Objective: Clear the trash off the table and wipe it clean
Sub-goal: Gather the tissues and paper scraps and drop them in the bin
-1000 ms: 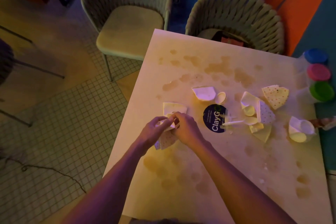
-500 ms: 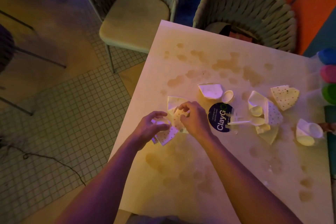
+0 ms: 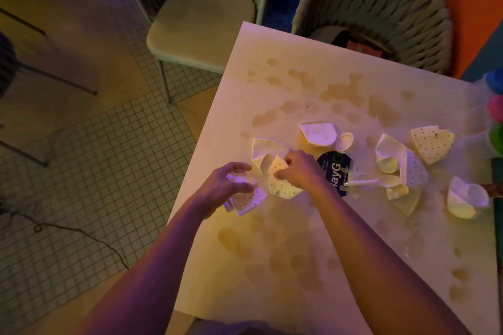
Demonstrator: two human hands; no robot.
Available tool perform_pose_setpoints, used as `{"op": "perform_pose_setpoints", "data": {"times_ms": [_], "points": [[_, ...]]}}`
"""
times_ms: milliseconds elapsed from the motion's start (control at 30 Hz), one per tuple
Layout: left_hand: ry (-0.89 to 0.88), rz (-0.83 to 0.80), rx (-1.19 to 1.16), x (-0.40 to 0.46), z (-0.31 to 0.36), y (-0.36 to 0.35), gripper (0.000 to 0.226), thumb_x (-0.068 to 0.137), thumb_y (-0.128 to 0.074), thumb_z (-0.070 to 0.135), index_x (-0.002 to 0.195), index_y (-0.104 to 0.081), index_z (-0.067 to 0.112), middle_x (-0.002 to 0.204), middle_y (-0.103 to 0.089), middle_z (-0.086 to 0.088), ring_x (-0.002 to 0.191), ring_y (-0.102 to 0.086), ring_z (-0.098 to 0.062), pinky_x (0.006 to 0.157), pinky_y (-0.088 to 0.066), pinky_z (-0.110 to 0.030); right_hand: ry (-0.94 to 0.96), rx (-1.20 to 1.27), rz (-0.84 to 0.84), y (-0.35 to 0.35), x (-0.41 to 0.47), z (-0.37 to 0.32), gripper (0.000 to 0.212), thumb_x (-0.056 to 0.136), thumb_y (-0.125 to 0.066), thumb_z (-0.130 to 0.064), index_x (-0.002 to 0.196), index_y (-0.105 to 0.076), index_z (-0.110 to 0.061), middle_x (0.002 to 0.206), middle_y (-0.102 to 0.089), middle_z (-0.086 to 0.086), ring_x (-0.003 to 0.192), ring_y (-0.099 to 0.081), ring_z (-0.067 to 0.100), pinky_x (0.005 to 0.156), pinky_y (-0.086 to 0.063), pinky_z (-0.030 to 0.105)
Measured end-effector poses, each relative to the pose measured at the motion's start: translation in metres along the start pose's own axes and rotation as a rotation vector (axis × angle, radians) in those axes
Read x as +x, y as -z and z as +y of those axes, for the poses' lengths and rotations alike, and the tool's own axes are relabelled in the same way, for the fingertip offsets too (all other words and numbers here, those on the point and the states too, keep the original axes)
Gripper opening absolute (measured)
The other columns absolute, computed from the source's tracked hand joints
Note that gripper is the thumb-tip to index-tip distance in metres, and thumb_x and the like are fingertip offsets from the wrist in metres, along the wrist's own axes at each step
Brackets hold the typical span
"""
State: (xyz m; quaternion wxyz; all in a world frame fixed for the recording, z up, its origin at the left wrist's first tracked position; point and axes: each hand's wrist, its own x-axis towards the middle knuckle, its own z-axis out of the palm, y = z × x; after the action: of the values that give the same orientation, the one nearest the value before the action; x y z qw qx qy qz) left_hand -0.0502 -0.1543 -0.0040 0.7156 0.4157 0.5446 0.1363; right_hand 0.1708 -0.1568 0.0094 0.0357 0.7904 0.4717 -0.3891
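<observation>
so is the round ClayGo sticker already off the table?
No, the ClayGo sticker lies flat on the table, partly hidden behind the right hand.

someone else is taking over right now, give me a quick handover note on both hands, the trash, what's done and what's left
Left hand: fingers curled over a dotted paper scrap near the table left edge.
Right hand: pinch grip on another dotted scrap.
Trash on the table: white scrap, small round lid, dark round label, white plastic spoon, torn cup pile, dotted wedge, crushed cup at the right.
Done: nothing visibly cleared; two scraps being gathered.
Left: collect all the trash, then wipe the brown stains. No cloth or bin in view.
</observation>
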Motion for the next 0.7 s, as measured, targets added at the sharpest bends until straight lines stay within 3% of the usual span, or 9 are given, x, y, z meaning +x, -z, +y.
{"op": "perform_pose_setpoints", "data": {"times_ms": [133,233,367,500,567,700], "points": [[0.012,-0.032,-0.02,-0.002,0.002,0.009,0.049,0.067,-0.084,0.018,0.112,-0.071,0.032,0.126,-0.06,-0.005,0.102,-0.069,-0.029,0.091,-0.056,-0.04,0.057,0.025,-0.175,0.027,-0.003,-0.003,0.015,0.084,-0.075,-0.025,0.095,-0.069,-0.016,0.097,-0.071,0.005,0.086,-0.067,0.021,0.065,-0.048,0.029],[0.016,-0.022,-0.029,-0.003,0.004,0.013,0.051,0.064,-0.084,0.019,0.111,-0.071,0.032,0.126,-0.06,-0.007,0.105,-0.067,-0.033,0.094,-0.054,-0.046,0.099,-0.087,-0.173,0.046,0.003,-0.019,0.01,0.087,-0.065,-0.021,0.093,-0.064,-0.013,0.097,-0.069,0.009,0.089,-0.067,0.026,0.067,-0.048,0.03],[0.035,-0.017,-0.009,-0.003,0.006,0.014,0.052,0.062,-0.084,0.021,0.111,-0.07,0.032,0.126,-0.061,-0.006,0.105,-0.068,-0.029,0.096,-0.055,-0.046,0.131,-0.204,-0.189,0.043,0.021,-0.045,0.03,0.086,-0.056,-0.02,0.113,-0.063,-0.01,0.113,-0.065,0.011,0.101,-0.063,0.029,0.068,-0.045,0.029],[0.044,0.001,0.048,-0.001,0.007,0.011,0.051,0.059,-0.086,0.025,0.106,-0.071,0.039,0.125,-0.061,-0.003,0.106,-0.066,-0.029,0.096,-0.054,-0.05,0.159,-0.395,-0.157,0.028,0.04,-0.058,0.059,0.087,-0.06,-0.029,0.141,-0.043,-0.016,0.141,-0.039,0.011,0.129,-0.04,0.034,0.095,-0.045,0.04],[0.047,0.003,0.067,0.0,0.006,0.008,0.052,0.06,-0.086,0.026,0.107,-0.07,0.04,0.124,-0.061,-0.003,0.106,-0.065,-0.03,0.096,-0.054,-0.051,0.173,-0.373,-0.149,0.022,0.045,-0.059,0.071,0.083,-0.069,-0.033,0.145,-0.036,-0.019,0.142,-0.032,0.01,0.131,-0.033,0.034,0.101,-0.043,0.046],[0.045,0.001,0.091,0.001,0.005,0.004,0.054,0.061,-0.084,0.027,0.111,-0.069,0.036,0.124,-0.06,-0.002,0.105,-0.065,-0.03,0.095,-0.055,-0.05,0.223,-0.374,-0.094,0.01,0.05,-0.052,0.08,0.074,-0.08,-0.035,0.139,-0.036,-0.018,0.138,-0.033,0.011,0.126,-0.035,0.035,0.098,-0.044,0.049]]}}
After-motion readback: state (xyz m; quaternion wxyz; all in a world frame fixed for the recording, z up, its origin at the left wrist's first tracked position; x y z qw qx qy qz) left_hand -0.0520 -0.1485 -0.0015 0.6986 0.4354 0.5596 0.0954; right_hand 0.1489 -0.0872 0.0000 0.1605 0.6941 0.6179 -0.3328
